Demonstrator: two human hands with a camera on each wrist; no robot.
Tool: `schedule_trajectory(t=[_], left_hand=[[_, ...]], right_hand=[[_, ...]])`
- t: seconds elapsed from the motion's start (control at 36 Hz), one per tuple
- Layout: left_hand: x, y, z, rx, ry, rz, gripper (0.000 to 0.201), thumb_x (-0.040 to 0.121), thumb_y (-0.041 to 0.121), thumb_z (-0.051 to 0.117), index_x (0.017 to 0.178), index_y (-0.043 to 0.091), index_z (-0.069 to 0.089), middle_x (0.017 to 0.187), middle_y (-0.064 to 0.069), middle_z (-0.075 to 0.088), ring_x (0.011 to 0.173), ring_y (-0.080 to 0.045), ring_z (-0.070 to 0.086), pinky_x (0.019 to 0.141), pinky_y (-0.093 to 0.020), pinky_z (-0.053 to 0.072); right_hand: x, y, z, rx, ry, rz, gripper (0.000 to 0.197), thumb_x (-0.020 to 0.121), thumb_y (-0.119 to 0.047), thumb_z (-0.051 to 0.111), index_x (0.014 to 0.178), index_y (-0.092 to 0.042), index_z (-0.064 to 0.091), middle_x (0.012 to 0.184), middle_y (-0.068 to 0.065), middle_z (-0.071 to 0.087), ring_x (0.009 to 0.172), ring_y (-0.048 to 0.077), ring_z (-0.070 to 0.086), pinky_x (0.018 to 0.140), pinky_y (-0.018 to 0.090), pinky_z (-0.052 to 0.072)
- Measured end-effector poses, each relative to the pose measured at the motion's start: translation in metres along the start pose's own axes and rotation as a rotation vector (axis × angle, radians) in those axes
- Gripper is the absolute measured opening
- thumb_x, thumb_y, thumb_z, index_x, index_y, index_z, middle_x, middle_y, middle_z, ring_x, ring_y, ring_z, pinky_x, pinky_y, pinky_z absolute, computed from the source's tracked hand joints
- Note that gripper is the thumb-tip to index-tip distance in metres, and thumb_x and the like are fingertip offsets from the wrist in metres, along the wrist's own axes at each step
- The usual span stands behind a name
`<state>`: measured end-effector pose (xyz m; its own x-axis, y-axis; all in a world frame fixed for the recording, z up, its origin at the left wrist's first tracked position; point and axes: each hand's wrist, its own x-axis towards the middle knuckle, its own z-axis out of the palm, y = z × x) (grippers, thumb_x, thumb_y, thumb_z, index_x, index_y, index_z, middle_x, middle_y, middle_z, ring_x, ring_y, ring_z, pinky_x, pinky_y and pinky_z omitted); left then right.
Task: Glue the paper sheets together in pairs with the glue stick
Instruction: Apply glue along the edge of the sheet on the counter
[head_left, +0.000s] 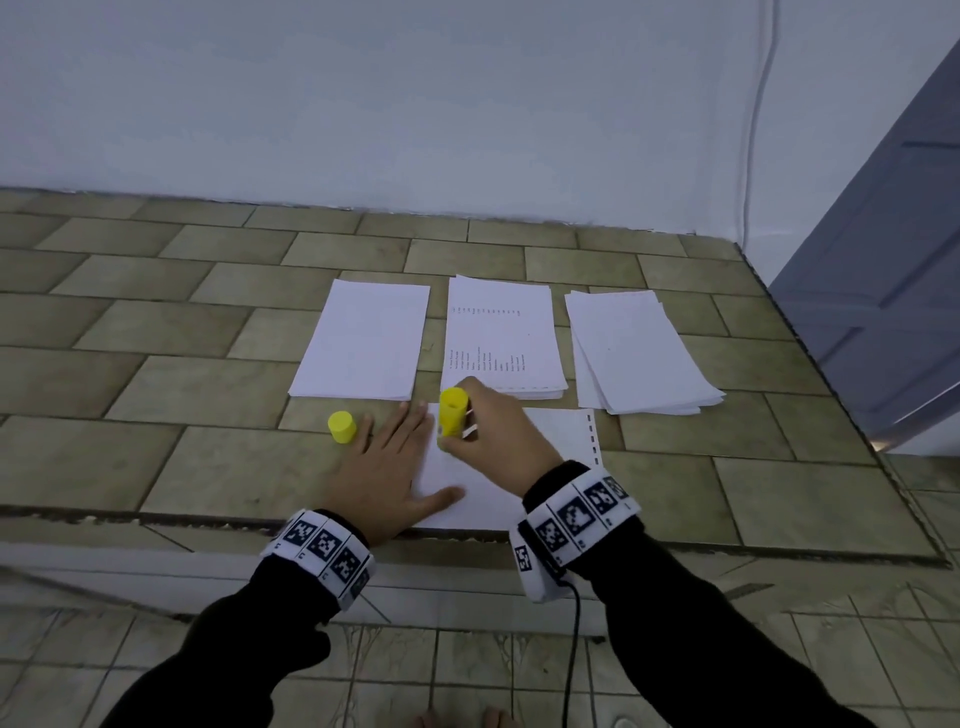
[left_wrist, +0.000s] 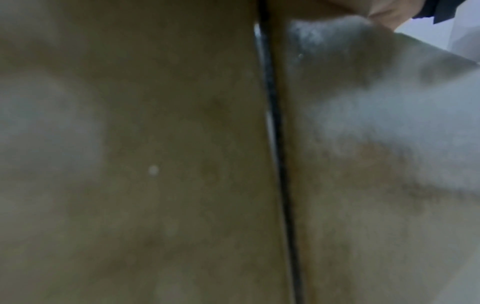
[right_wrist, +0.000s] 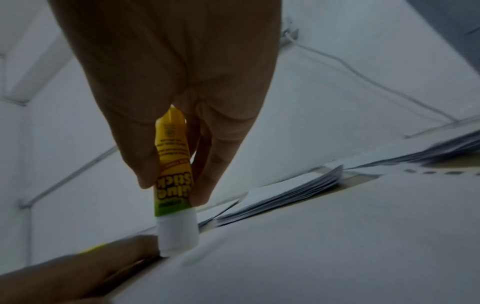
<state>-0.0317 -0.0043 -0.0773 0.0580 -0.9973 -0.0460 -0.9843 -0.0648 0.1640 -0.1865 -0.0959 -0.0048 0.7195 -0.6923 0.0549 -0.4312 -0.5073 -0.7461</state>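
Note:
A white sheet (head_left: 550, 441) lies on the tiled ledge near its front edge. My left hand (head_left: 387, 467) lies flat, fingers spread, pressing the sheet's left edge. My right hand (head_left: 493, 436) grips a yellow glue stick (head_left: 453, 418) upright, tip down on the sheet near its left side. In the right wrist view the glue stick (right_wrist: 172, 179) shows its white glue end (right_wrist: 178, 236) on the sheet (right_wrist: 324, 236), with my right hand (right_wrist: 171, 102) curled round the tube and my left hand's finger (right_wrist: 78, 271) beside it. The yellow cap (head_left: 342, 427) stands left of my left hand.
Three paper stacks lie behind: a blank one (head_left: 363, 340) on the left, a printed one (head_left: 501, 338) in the middle, a fanned one (head_left: 636, 353) on the right. The ledge's front edge (head_left: 727, 551) drops to a tiled floor. The left wrist view shows only blurred tile (left_wrist: 155, 164).

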Motion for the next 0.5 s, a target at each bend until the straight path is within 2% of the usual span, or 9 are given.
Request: schedule_trajectory(t=[0.06,0.17,0.31,0.42,0.5], left_hand=[[0.000,0.001,-0.001,-0.016,0.035,0.013,0.107,0.078,0.089,0.016,0.156,0.016,0.013,0.164,0.001,0.010,0.151,-0.015,-0.003,0.121,-0.049,0.001],[-0.002,0.003,-0.004,-0.056,0.084,0.037,0.103,0.079,0.087,0.021,0.155,0.018,0.019,0.162,0.000,0.017,0.151,-0.017,0.004,0.121,-0.051,0.007],[0.000,0.001,-0.002,-0.018,0.014,-0.001,0.110,0.074,0.090,0.012,0.156,0.016,0.013,0.164,0.003,0.008,0.151,-0.012,-0.005,0.122,-0.047,0.000],[-0.001,0.002,-0.001,-0.035,0.019,-0.014,0.119,0.067,0.095,0.002,0.156,0.017,0.012,0.164,0.006,0.002,0.150,-0.009,-0.006,0.122,-0.044,-0.004],[-0.002,0.002,-0.001,-0.037,0.024,-0.014,0.119,0.067,0.094,-0.001,0.156,0.016,0.012,0.163,0.006,0.001,0.149,-0.009,-0.007,0.121,-0.042,-0.006]], right_hand=[[0.003,-0.005,0.006,-0.042,-0.013,-0.010,0.027,0.082,-0.016,0.071,0.100,-0.008,0.052,0.093,0.010,0.061,0.087,0.025,0.060,0.077,0.047,0.053],[0.006,-0.007,0.011,-0.087,-0.053,-0.026,0.020,0.083,-0.016,0.069,0.092,-0.010,0.052,0.091,0.009,0.059,0.084,0.023,0.057,0.077,0.046,0.052],[-0.001,0.000,0.000,-0.090,-0.050,-0.020,0.022,0.081,-0.014,0.068,0.084,-0.016,0.047,0.089,0.007,0.060,0.083,0.023,0.058,0.077,0.045,0.053],[-0.013,0.019,-0.022,-0.068,-0.021,0.040,0.022,0.078,-0.018,0.070,0.078,-0.021,0.048,0.083,0.004,0.061,0.078,0.022,0.060,0.074,0.045,0.054],[-0.026,0.036,-0.042,-0.068,0.028,0.082,0.019,0.080,-0.019,0.069,0.078,-0.016,0.051,0.081,0.005,0.063,0.077,0.022,0.062,0.073,0.040,0.054]])
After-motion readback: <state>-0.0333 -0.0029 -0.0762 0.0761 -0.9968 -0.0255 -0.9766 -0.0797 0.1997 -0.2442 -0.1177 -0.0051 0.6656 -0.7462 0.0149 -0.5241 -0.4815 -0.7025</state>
